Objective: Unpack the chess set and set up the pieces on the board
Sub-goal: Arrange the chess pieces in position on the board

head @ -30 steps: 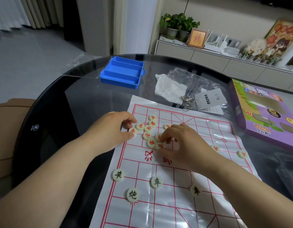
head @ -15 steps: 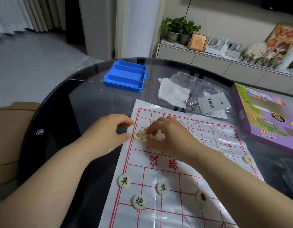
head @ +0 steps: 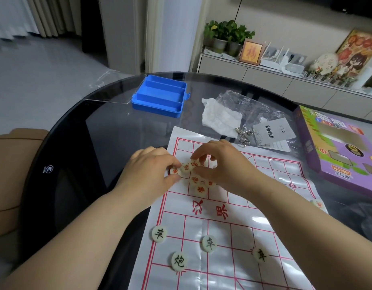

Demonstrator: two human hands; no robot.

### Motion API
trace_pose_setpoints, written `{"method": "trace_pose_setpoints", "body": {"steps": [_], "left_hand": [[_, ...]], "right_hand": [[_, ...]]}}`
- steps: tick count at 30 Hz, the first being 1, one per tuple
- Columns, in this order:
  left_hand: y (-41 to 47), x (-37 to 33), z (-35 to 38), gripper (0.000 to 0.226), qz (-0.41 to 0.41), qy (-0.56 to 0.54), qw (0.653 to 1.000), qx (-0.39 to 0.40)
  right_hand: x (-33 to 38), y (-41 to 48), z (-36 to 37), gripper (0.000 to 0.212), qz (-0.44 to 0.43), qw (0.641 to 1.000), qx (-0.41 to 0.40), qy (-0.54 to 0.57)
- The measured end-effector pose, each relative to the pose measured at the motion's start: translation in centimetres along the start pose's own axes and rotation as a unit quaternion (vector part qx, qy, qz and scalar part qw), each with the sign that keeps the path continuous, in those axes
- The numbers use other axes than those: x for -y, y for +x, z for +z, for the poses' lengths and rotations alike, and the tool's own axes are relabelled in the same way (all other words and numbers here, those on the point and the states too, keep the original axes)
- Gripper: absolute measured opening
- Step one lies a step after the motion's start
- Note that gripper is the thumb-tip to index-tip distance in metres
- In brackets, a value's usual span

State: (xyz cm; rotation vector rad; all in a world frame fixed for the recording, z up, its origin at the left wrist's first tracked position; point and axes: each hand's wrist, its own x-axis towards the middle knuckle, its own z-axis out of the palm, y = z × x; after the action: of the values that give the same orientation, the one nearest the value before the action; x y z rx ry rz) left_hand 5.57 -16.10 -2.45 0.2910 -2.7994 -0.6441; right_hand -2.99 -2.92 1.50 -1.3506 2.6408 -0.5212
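Quick update on the xiangqi setup. My right grip (head: 222, 167) was working the near side of the red pile (head: 198, 185) a second ago. Now it's slid up and left over the far corner of it, right next to my left grip (head: 150, 172).

Left grip hasn't budged. Thumb and forefinger are closed on one red disc (head: 175, 171), sitting on the left border of the board (head: 233, 218). Right grip is curled tight, thumb and index tip nipping another disc (head: 195, 163) at the top of the pile. My fingers hide most of the rest, so I can't tell how many reds are under there.

So my guess is I've gone from poking around to actually picking, and both discs should be headed to the far rank.

Still loads to do though:
- The reds are bunched up just past the river, not on their points.
- One stray red (head: 319, 204) is out at the right edge.
- Only four black pieces are down on my side: three soldiers (head: 209, 243) and a cannon (head: 178, 261).

The blue case (head: 160, 96) is open at the back of the tabletop (head: 109, 143). Its slots look empty from here.
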Motion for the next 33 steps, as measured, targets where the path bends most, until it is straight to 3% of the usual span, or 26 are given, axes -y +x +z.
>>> {"method": "trace_pose_setpoints", "body": {"steps": [8,13,16,20,24,33], "left_hand": [[0.2,2.3,-0.6,0.024,-0.093,-0.025,0.993,-0.071],[0.3,2.6,-0.3,0.026,-0.091,-0.048,0.992,-0.074],[0.2,2.3,-0.5,0.030,-0.073,-0.064,0.992,-0.082],[0.0,1.6,-0.2,0.048,-0.023,-0.050,0.998,-0.024],[-0.1,1.6,0.2,0.064,-0.001,-0.007,0.999,0.051],[0.3,2.0,0.4,0.070,-0.006,-0.017,0.998,0.060]], "right_hand": [[0.9,3.6,0.8,0.030,0.025,0.997,0.067,-0.030],[-0.1,1.2,-0.8,0.037,0.013,0.998,0.058,0.031],[-0.5,-1.4,-1.4,0.042,-0.036,0.996,0.083,-0.024],[-0.5,-1.9,-0.4,0.047,-0.070,0.984,0.098,-0.129],[-0.4,-0.5,0.0,0.042,-0.062,0.988,0.077,-0.121],[-0.6,2.5,0.5,0.030,-0.036,0.990,0.061,-0.125]]}}
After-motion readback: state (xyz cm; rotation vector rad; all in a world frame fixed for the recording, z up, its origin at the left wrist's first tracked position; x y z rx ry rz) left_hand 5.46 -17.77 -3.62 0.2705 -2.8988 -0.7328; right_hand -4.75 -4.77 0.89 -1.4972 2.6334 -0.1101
